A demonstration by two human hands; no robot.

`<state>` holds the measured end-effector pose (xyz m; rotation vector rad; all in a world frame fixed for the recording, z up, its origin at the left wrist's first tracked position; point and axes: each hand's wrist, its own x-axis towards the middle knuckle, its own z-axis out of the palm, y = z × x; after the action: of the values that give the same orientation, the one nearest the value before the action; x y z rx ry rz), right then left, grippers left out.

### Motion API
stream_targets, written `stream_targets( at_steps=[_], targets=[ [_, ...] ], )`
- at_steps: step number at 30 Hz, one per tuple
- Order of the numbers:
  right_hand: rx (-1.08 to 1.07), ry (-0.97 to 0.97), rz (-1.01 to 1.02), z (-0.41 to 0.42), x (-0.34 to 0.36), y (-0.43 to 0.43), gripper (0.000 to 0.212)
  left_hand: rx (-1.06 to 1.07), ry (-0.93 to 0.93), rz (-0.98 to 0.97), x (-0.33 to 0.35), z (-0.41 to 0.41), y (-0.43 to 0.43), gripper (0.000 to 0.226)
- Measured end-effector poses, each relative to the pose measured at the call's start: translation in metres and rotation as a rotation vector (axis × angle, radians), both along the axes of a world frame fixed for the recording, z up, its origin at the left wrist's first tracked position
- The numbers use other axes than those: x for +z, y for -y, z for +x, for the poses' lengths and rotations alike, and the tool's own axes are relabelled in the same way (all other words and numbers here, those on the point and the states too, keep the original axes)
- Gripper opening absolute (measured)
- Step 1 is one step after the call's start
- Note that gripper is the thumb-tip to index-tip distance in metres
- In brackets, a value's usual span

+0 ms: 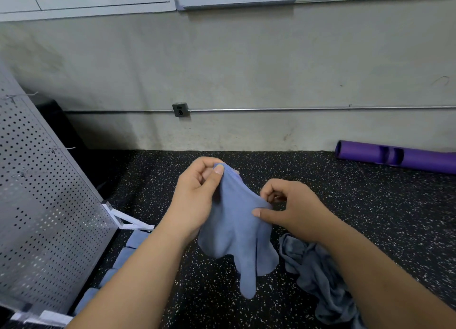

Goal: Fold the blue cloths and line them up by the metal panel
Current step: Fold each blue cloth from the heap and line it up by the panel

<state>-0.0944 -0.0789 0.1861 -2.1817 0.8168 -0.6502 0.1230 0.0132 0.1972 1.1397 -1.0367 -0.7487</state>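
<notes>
As hands [195, 192] [296, 210] pinch cloth [237, 232], others [137, 238] prob. line panel [49, 217].

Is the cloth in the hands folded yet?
Not folded. The blue cloth hangs loose and rumpled, pinched at its top edge by the left hand and right hand, above the floor.

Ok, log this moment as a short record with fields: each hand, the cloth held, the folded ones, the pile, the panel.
left hand: pinches the top edge of the limp blue cloth
right hand: pinches the same cloth lower along its edge
blue cloth: unfolded, drooping between the hands
folded blue cloths: in a row on the speckled black floor beside the perforated metal panel
crumpled grey-blue cloths: heaped on the floor under the right arm
</notes>
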Motion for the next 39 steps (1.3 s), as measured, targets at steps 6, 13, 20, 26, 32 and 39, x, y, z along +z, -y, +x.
stream_targets(
  at_steps=[6,13,20,26,32,39],
  targets=[
    [-0.076,0.026,-0.013,-0.014,0.001,0.009,0.025,0.123,-0.138,0.009,-0.002,0.025,0.002,0.016],
    [-0.158,-0.010,-0.096,-0.038,0.006,0.019,0.027,0.288,-0.146,0.041,-0.008,0.051,0.002,0.019],
    [-0.164,-0.068,-0.187,-0.056,0.014,0.023,0.019,0.437,-0.139,0.056,-0.016,0.069,0.003,0.015],
    [-0.184,-0.087,-0.197,-0.070,0.016,0.030,0.015,0.548,-0.141,0.074,-0.021,0.082,0.003,0.012],
    [-0.149,-0.195,-0.274,-0.076,0.012,0.036,0.008,0.546,-0.112,0.062,-0.023,0.081,0.004,0.013],
    [-0.226,-0.231,-0.312,-0.081,0.011,0.041,0.011,0.530,-0.123,0.065,-0.025,0.080,0.006,0.012]
  ],
)
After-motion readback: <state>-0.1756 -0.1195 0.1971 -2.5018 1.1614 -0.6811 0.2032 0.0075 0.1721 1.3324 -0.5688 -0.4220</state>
